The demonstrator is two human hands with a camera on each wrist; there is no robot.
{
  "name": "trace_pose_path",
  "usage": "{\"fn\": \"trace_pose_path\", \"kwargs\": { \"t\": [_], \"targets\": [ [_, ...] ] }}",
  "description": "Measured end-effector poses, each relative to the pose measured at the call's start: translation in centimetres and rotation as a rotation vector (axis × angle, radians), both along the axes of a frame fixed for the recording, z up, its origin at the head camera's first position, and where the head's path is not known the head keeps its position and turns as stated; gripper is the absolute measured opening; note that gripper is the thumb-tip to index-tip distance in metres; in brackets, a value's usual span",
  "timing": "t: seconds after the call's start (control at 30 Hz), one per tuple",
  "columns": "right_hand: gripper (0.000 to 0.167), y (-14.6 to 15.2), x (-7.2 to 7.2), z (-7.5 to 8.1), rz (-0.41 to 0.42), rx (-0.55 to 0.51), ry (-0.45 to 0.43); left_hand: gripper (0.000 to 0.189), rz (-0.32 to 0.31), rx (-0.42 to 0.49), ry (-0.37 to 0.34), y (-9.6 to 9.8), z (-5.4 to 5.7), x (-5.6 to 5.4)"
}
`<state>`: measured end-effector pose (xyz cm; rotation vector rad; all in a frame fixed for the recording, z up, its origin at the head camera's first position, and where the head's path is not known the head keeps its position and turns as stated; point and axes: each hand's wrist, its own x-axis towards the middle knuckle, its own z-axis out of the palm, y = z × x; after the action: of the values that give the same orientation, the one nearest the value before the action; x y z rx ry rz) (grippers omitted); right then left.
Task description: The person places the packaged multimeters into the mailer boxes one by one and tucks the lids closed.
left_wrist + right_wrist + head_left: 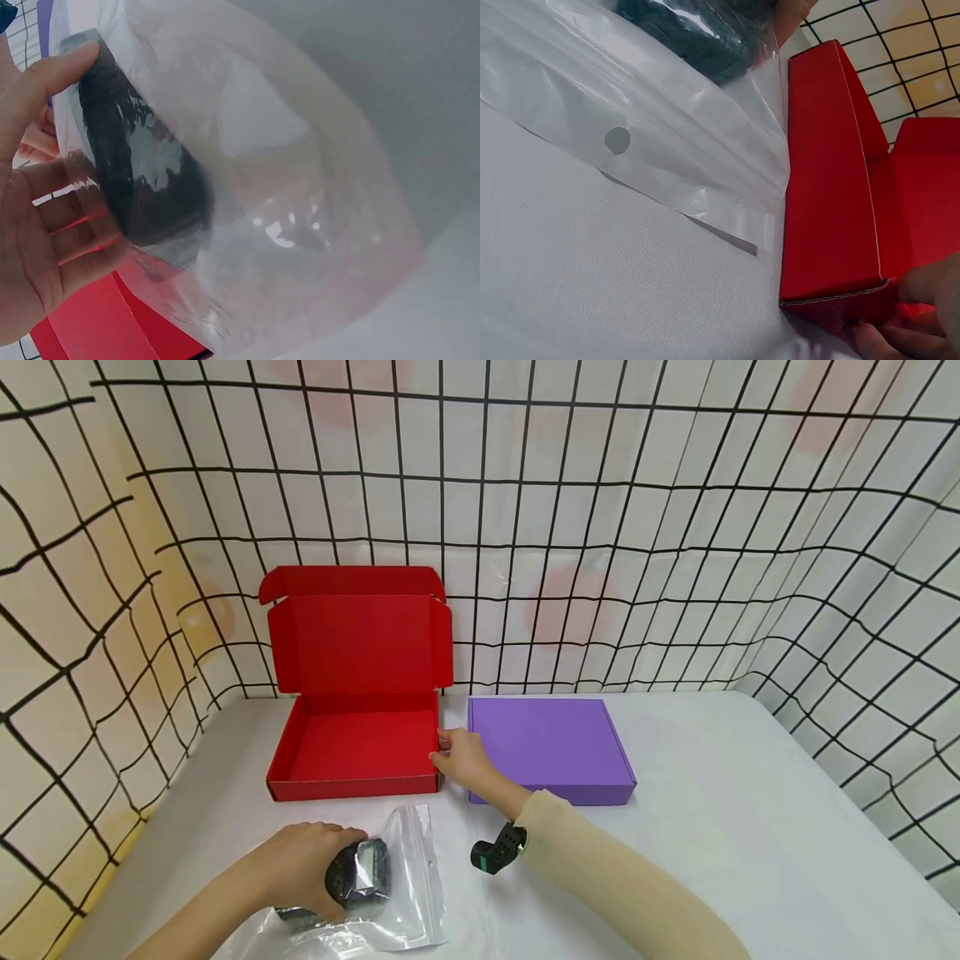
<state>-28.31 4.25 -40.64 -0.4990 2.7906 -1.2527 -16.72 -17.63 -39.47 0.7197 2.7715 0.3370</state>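
My left hand grips a dark, rounded bundle through the clear zip bag around it. In the left wrist view, the thumb lies over the top end of the dark bundle, with the fingers along its side. What kind of thing the bundle is cannot be made out through the plastic. At the right wall of the open red box, my right hand pinches the cardboard. The right wrist view shows the thumb over the wall of the red box and fingers against its outside.
A closed purple box lies right of the red one, behind my right forearm. The red lid stands upright at the back. Black wire mesh encloses the white table at the back and sides.
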Motion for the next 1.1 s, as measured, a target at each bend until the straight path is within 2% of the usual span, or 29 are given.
{"fn": "trace_pose_path", "kwargs": {
  "t": [0.23, 0.47, 0.77, 0.97, 1.1],
  "targets": [
    [0.044, -0.01, -0.04, 0.04, 0.005, 0.003, 0.002, 0.073, -0.028, -0.001, 0.048, -0.26, -0.21, -0.09],
    [0.044, 0.03, 0.06, 0.14, 0.005, 0.007, -0.007, 0.060, -0.090, 0.024, 0.154, -0.47, -0.33, -0.19],
    [0.045, -0.04, -0.10, -0.10, 0.003, 0.014, -0.019, 0.058, -0.100, 0.014, 0.172, -0.51, -0.46, -0.46],
    [0.045, -0.16, -0.14, 0.06, -0.006, 0.009, -0.037, 0.055, -0.131, 0.015, 0.222, -0.63, -0.61, -0.66],
    [0.045, -0.15, 0.00, 0.16, -0.004, 0.007, -0.042, 0.055, -0.135, 0.024, 0.225, -0.71, -0.62, -0.71]
  ]
}}
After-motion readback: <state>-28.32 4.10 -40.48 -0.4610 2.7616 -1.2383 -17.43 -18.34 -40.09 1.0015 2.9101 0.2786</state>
